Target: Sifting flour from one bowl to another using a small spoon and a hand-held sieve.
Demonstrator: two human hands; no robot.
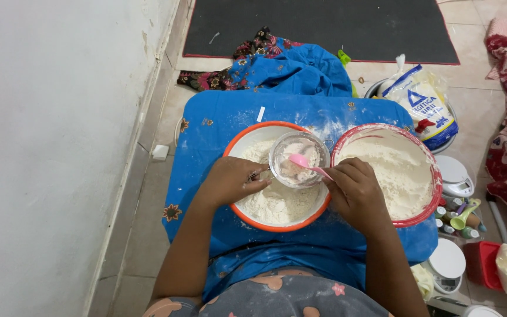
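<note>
We look down at our two hands working over an orange-rimmed bowl [247,218] of flour on a blue cloth-covered board [206,126]. Our left hand [230,182] is closed on the handle of a small round sieve [298,159], holding it level above the right half of that bowl. Our right hand [356,191] pinches the handle of a pink spoon [308,164], whose long axis runs from the fingers up and to the left, so the scoop end lies inside the sieve on the clumped flour. The sieve sits between both hands, roughly equally close to each; it may be touching the bowl's rim, though we cannot be sure from this angle.

Just right of the orange-rimmed bowl, touching or nearly so, stands a red-rimmed bowl [435,194] of flour, directly under our right wrist. Beyond it lie a flour bag [426,105] and, further right, kitchen scales [454,173] and small bottles [453,226]. Nothing stands between the spoon and the sieve.
</note>
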